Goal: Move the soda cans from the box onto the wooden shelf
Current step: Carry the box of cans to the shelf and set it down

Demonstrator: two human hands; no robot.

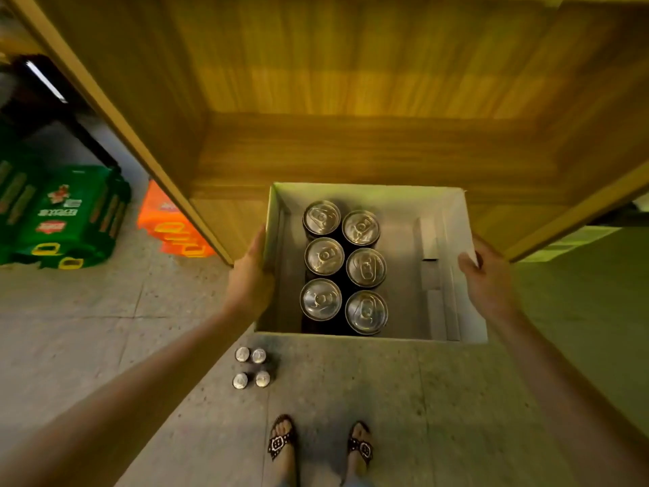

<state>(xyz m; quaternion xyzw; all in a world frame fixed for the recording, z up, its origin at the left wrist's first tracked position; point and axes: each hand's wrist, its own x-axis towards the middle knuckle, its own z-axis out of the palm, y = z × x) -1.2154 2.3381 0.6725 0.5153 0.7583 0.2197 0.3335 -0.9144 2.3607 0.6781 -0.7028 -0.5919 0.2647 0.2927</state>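
Left hand [251, 275]: flat against the box [453, 219] side, steadying it.
Right hand [486, 275]: gripping the opposite wall — box held level.
Soda cans [346, 261]: six upright inside, left half.
Wooden shelf [351, 152]: just beyond — bare.

Green crates [63, 212] cut off left, print perhaps too blurred.

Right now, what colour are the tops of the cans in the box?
Silver, on dark cans in the white box; the head view shows them.
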